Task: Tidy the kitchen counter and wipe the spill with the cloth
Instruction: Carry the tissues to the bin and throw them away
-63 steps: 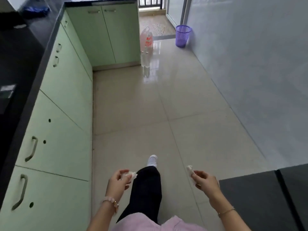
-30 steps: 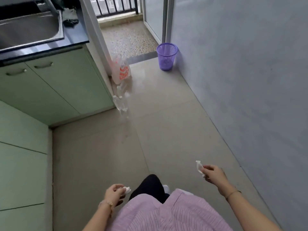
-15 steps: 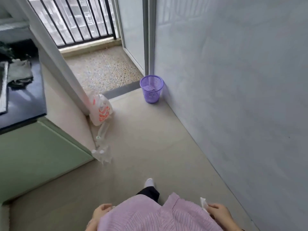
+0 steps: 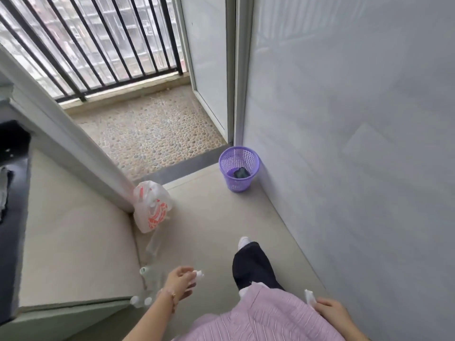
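Observation:
My left hand holds a small crumpled white scrap between its fingertips, low over the floor. My right hand pinches another white scrap beside my pink shirt at the bottom right. A purple mesh waste basket stands ahead on the floor against the grey wall, with something dark at its bottom. The black counter shows only as a strip at the left edge.
A white and orange plastic bag leans at the door frame corner. Several clear plastic bottles stand by the cabinet side. Beyond the threshold lies a pebbled balcony floor with black railings. My leg steps forward.
I have walked closer to the purple basket, which now sits nearer and lower in view. My left hand has swung forward into sight with its scrap; the right still holds its scrap.

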Demonstrator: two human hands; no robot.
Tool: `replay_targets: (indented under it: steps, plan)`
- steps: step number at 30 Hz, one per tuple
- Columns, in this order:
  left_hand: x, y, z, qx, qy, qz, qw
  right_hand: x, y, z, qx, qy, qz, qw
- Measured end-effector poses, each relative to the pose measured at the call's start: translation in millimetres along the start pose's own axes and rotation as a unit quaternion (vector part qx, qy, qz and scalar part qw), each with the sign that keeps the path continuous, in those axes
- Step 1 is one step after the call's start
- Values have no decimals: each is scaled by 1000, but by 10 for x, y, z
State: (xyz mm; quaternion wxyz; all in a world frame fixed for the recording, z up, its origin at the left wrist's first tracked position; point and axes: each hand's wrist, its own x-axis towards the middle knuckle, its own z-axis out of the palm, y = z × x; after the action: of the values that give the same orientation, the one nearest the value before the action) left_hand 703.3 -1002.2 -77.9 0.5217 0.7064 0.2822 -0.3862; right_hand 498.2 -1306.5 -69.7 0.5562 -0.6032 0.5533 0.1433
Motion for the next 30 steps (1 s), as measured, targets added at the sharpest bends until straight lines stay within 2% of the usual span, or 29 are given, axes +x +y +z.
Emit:
replay_targets:
  steps: [2,5,8,13,16,24,30]
  plan:
    - [138,105,-90,-10,19,-54,998,338,-588,34,-13,-9,0,1000]
    - [393,413,-230,-19,24,-88,996,858,-1479,135,-36,-38,-12,999]
    - [615,921,-254,9,76,-68,995,1265,-2352,276,-33,-54,-50,997]
    - [1138,1997,-79,-22,71,-70,995,1799,-3508,575,-15,-70,-76,995]
    - [1662,2674,63,19,37,-70,997,2046,-3944,757,18,-67,-62,996]
    - [2779,4697,895,134,-112,42,984,2633,-4825,1390,185,-33,31,982]
    - [3514,5152,1455,146,-136,0,980,3078,-5114,1884,300,-24,108,948]
